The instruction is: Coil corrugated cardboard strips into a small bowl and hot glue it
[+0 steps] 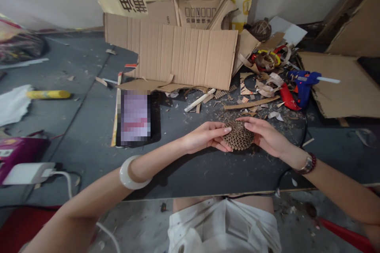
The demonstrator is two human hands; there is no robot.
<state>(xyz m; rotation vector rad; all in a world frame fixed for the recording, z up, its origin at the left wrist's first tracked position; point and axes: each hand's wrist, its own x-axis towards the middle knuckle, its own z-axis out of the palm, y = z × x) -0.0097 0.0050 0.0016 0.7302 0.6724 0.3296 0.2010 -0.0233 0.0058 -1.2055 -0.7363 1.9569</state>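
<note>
A round dome of coiled corrugated cardboard (238, 136) rests on the dark work board (208, 170) in front of me. My left hand (208, 136) cups its left side, fingers curled against it. My right hand (264, 134) wraps its right side and top edge. Both hands press the dome from opposite sides. A white bangle sits on my left wrist, a watch and bead bracelet on my right.
A phone (135, 118) lies left of the hands. A large corrugated cardboard sheet (184, 53) stands behind, with scraps and strips around it. A blue glue gun (305, 85) with its black cord is at the right. A yellow tube (49, 94) lies far left.
</note>
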